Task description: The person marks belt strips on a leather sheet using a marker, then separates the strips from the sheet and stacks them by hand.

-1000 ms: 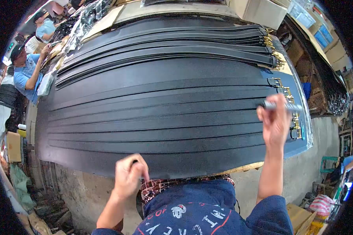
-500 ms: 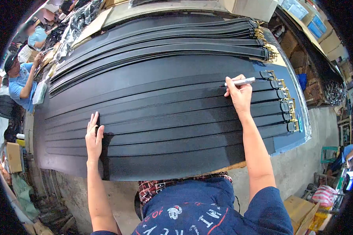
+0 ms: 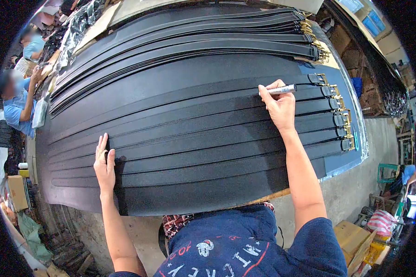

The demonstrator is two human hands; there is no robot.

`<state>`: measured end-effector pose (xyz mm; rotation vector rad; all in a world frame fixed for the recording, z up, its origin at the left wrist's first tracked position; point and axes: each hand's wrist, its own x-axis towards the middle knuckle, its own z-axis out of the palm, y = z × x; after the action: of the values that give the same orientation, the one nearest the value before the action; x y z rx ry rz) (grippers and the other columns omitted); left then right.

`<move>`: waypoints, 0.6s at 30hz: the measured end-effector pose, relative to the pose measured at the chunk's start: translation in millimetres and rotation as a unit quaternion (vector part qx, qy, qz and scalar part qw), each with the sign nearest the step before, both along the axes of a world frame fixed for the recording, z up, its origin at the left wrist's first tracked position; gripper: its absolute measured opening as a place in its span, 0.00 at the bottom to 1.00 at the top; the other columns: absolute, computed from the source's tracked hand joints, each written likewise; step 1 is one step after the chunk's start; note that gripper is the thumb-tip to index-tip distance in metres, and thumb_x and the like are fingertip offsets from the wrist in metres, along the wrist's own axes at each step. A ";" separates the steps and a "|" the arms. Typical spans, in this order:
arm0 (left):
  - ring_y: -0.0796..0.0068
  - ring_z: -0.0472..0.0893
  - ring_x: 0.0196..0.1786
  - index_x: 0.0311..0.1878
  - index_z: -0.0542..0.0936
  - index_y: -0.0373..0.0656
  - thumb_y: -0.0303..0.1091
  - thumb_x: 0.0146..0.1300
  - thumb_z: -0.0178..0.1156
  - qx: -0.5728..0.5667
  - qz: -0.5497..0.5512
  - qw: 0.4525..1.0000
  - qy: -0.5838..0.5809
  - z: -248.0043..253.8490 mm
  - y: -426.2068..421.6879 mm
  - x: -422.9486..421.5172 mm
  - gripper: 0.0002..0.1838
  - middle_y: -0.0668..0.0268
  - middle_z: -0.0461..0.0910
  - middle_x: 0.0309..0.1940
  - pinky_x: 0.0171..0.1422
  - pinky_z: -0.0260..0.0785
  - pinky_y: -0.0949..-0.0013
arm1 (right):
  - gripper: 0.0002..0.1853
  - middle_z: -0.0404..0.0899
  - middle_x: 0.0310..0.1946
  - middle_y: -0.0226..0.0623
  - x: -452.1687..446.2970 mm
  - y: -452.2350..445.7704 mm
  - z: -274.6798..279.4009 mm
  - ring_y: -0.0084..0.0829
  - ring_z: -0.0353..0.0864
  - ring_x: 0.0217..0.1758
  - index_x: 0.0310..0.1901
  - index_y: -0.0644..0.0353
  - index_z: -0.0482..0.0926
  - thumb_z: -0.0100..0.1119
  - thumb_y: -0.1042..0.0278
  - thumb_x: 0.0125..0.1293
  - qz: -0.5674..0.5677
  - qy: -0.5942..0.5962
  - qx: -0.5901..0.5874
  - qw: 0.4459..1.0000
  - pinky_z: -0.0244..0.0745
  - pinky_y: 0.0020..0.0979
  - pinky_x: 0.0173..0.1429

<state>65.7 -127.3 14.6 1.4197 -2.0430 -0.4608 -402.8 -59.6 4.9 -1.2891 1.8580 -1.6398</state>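
The belts (image 3: pixel 208 138) lay side by side on the desk (image 3: pixel 330 161), long flat black strips that looked smooth, with thin dark seams between them and shiny brass-coloured buckles (image 3: pixel 339 111) down the right side. Past them were the stacked belts (image 3: pixel 189 46), wavier, with paler edges and their own brass-coloured hardware. Under most of it was a matte black sheet (image 3: pixel 194 198), and the desk's right end showed blue, with wrinkled clear plastic along its rim.

My right hand (image 3: pixel 280 106) had its grip pinched on a slim silver marker (image 3: pixel 282 89), held over the upper belts of the row, a bit left of the buckles. Couldn't tell if the tip was touching. My left hand (image 3: pixel 105 168) rested open near the far left ends, fingers up close together, thumb out, nothing in its grip.

A second earlier both hands were off the belts: the right was a blur by the buckles and the left was curled at the front edge. Since half a second ago they'd barely moved.

There was a bare band of sheet between the stacks and the row, plus another strip along the front edge, right by my shirt (image 3: pixel 235 240). A co-worker (image 3: pixel 18 108) was just off the left end.
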 end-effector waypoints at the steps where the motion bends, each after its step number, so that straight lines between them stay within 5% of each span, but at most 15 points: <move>1: 0.60 0.61 0.72 0.51 0.76 0.30 0.42 0.71 0.51 -0.004 -0.002 1.000 -0.001 -0.1 0.0 -0.2 0.21 0.59 0.69 0.65 0.73 0.51 0.63 | 0.13 0.74 0.20 0.26 0.7 -0.1 0.7 0.14 0.67 0.25 0.26 0.61 0.73 0.65 0.66 0.61 -0.001 0.008 0.002 1.000 0.64 0.21 0.30; 6: 0.60 0.61 0.72 0.40 0.77 0.28 0.41 0.71 0.51 -0.012 -0.008 1.000 0.003 -0.6 -0.4 -1.2 0.20 0.60 0.69 0.66 0.73 0.51 0.64 | 0.12 0.73 0.18 0.26 9.5 1.6 7.5 0.14 0.67 0.23 0.26 0.61 0.73 0.66 0.67 0.60 -0.018 0.064 -0.004 0.998 0.65 0.22 0.28; 13: 0.60 0.61 0.72 0.56 0.74 0.31 0.41 0.71 0.51 -0.001 -0.006 1.000 -0.005 -0.7 -0.9 1.8 0.21 0.59 0.69 0.65 0.73 0.51 0.63 | 0.11 0.74 0.19 0.27 9.8 0.6 7.8 0.14 0.68 0.23 0.26 0.61 0.73 0.65 0.68 0.61 -0.033 0.088 -0.007 0.996 0.65 0.22 0.28; 18: 0.59 0.62 0.72 0.59 0.73 0.33 0.40 0.71 0.51 -0.003 -0.011 1.000 -0.018 -0.2 -0.9 2.7 0.22 0.59 0.69 0.65 0.72 0.51 0.63 | 0.11 0.76 0.22 0.27 2.0 0.7 3.2 0.15 0.70 0.26 0.26 0.61 0.74 0.65 0.68 0.62 -0.007 -0.039 -0.018 0.999 0.66 0.22 0.31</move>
<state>68.4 -128.2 14.4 1.4124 -2.0880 -0.4402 -400.8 -58.9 8.1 -1.2115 1.8028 -1.7139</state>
